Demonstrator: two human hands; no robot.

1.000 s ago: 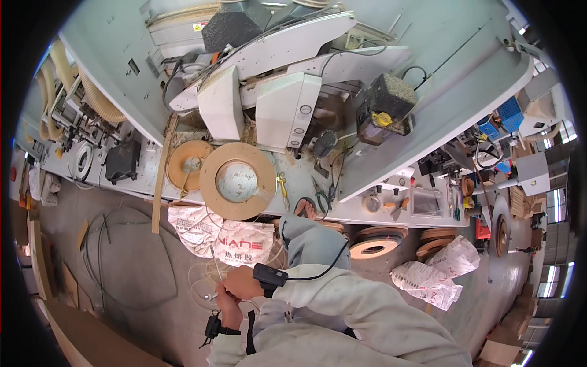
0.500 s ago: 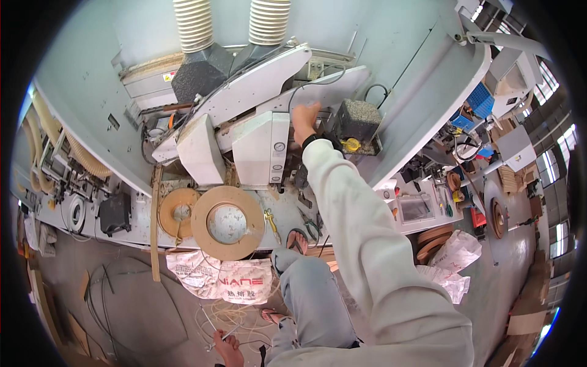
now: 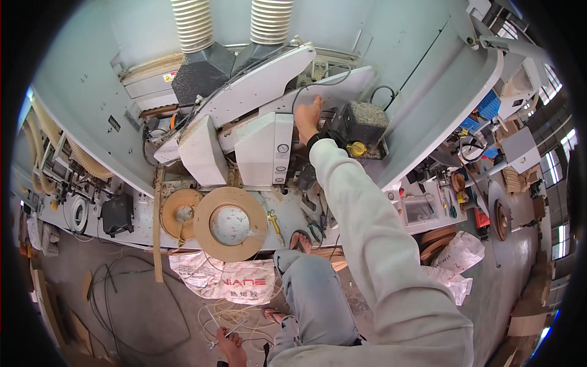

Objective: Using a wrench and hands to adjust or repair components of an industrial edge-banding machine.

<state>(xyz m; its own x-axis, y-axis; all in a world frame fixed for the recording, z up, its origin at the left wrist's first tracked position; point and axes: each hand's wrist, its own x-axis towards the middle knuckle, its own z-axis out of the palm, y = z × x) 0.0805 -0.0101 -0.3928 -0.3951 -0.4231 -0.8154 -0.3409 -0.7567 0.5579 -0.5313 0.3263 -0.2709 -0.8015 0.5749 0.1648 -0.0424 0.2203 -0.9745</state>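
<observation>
My right arm reaches far forward into the machine. My right hand [image 3: 309, 120] is beside the white housing with round gauges [image 3: 282, 148], in front of a slanted white plate [image 3: 342, 85]. One digit points up; the other fingers are mostly hidden, so I cannot tell what they touch. A thin dark cable [image 3: 297, 98] curves just beyond them. To the right sits a dusty dark box [image 3: 365, 120] with a yellow cap [image 3: 356, 148]. Low in the picture, my left hand [image 3: 232, 350] is closed round a slim metal wrench [image 3: 213, 344].
Two tan rolls of edge strip, the larger [image 3: 203, 241] in front, rest at the machine's near edge. A yellow-handled tool [image 3: 274, 225] and dark pliers [image 3: 315, 230] lie beside them. Below is a white printed sack [image 3: 223, 278]. Loose strips and a dark cable coil [image 3: 140, 306] cover the floor.
My right hand has shifted slightly up in the picture, and one digit now points up more plainly. My left hand still grips the wrench, whose end shows more clearly.
</observation>
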